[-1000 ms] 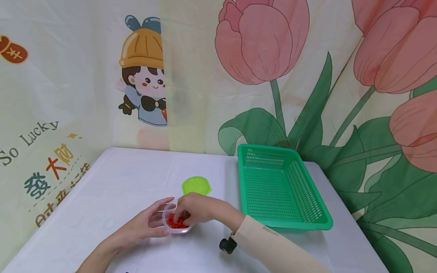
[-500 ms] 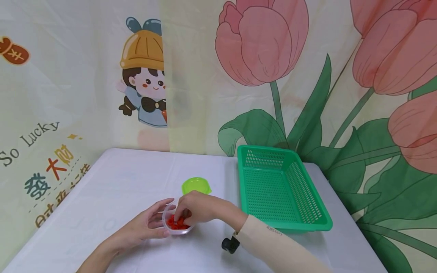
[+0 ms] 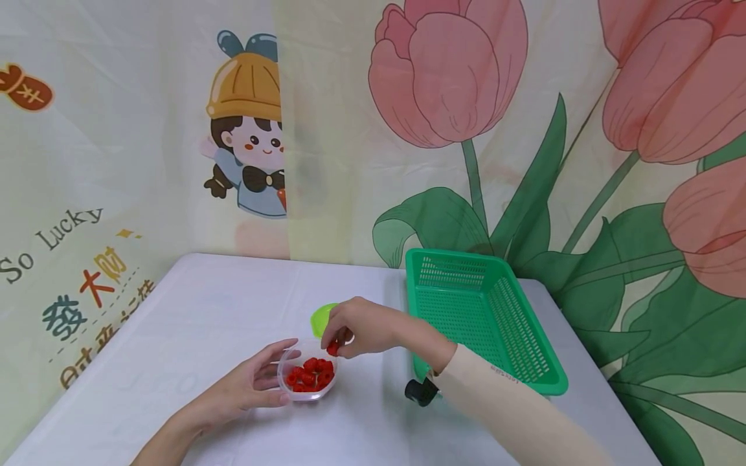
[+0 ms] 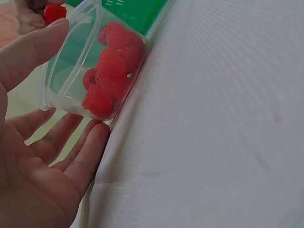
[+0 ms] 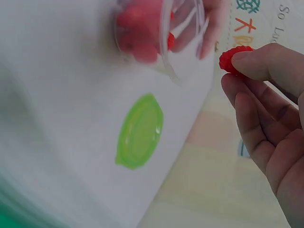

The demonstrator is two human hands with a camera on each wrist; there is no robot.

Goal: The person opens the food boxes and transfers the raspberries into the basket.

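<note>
While my left hand [image 3: 250, 382] cups a clear, rounded plastic tub [image 3: 307, 397] on the white cloth-covered table [image 3: 245, 291], the head view shows my right hand [image 3: 367, 329] above the tub's far right edge, pinching a single small red bumpy berry [image 3: 332, 349]. More berries, a heap of red raspberry-like fruit [image 3: 311, 375], lie inside the tub. Just beyond my right hand, and partly hidden by it, is a lime-green plastic lid [image 3: 320, 318]. To the right stands a green rectangular plastic basket [image 3: 451, 310] with slotted walls. My forearm, in a beige sleeve [image 3: 501, 398], crosses in front of the basket's near left corner, with a small black wrist camera [image 3: 421, 392] below; I cannot tell whether either touches it. A careless sweep of that arm could knock the basket.

From the left wrist, my left fingers lie relaxed and spread against the tub's side, with the thumb near the rim, rather than clenched. Since that support looks light, a bump on the rim could slide or tip the tub and spill the heap.

From the right wrist, the single berry sits between my thumb and index fingertip, the other fingers loosely bent. It seems soft, so squeezing harder might crush it; a slack pinch could let it drop onto the cloth. The lid lies flat, well apart from the berry; the tub is blurred here.
</note>
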